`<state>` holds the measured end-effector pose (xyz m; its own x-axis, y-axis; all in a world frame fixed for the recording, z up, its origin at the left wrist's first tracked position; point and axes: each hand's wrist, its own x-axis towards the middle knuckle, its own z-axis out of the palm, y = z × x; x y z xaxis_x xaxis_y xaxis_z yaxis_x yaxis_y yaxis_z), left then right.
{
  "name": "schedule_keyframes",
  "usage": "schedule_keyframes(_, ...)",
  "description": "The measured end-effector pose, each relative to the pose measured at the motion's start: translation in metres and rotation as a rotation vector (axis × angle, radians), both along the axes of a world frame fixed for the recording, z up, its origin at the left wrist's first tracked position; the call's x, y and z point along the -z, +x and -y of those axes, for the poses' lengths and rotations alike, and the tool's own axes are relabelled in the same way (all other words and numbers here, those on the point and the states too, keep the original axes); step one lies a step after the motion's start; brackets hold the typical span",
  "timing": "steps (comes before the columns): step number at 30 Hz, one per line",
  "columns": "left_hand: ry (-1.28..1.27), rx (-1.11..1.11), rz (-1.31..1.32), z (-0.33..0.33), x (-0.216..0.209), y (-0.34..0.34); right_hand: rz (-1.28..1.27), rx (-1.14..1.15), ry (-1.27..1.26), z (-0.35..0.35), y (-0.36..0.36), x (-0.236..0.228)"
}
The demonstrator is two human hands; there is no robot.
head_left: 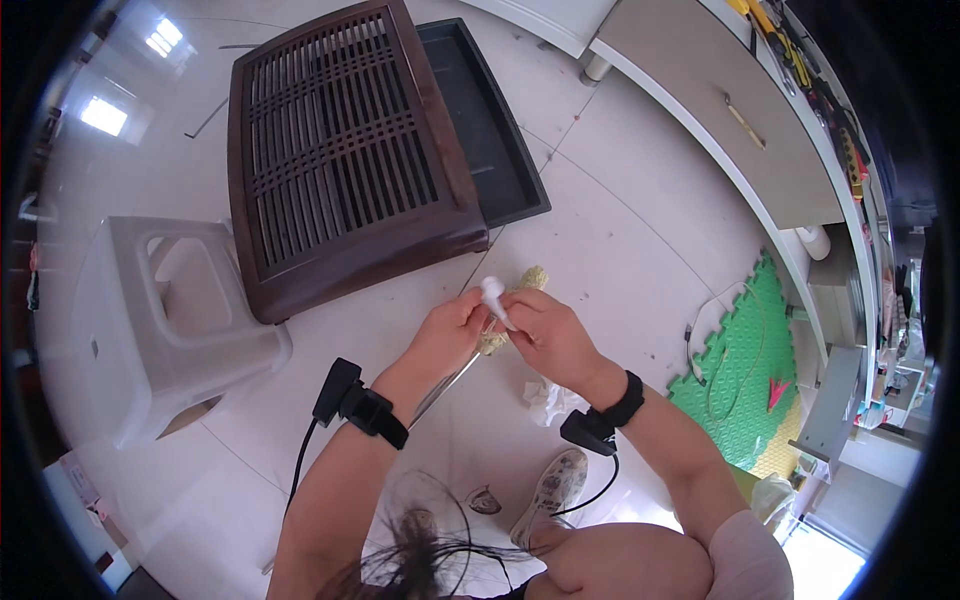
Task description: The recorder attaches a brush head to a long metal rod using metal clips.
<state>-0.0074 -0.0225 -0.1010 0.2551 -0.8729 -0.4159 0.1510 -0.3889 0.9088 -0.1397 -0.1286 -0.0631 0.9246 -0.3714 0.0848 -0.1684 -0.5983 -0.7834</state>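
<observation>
Right hand [553, 338]: pinching white knob-ended fitting [491, 289]. Left hand [448, 335]: curled, fingertips at fitting's left side; full grip cannot be told. Fitting: between hands, equally near both, long axis slanting upper-left to lower-right. Behind: pale-yellow fuzzy roll [535, 277], crosswise.

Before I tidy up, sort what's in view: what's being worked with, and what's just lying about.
Apparently in use:
- white piece, between left hand and right hand
- yellowish fuzzy piece, at the hands
- rod, by the left wrist

Apparently lying about:
- slatted tray
- black tray
- stool
- green mat
- crumpled tissue
</observation>
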Motion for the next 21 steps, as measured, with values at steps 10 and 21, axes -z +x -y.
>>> schedule_keyframes(10,0.007,0.085,0.408,-0.001,-0.013,0.011,0.01,0.054,-0.186,0.005,-0.002,-0.002)
schedule_keyframes(21,0.134,0.29,1.029,-0.03,-0.015,0.051,-0.366,0.095,-0.143,-0.004,-0.067,0.04)
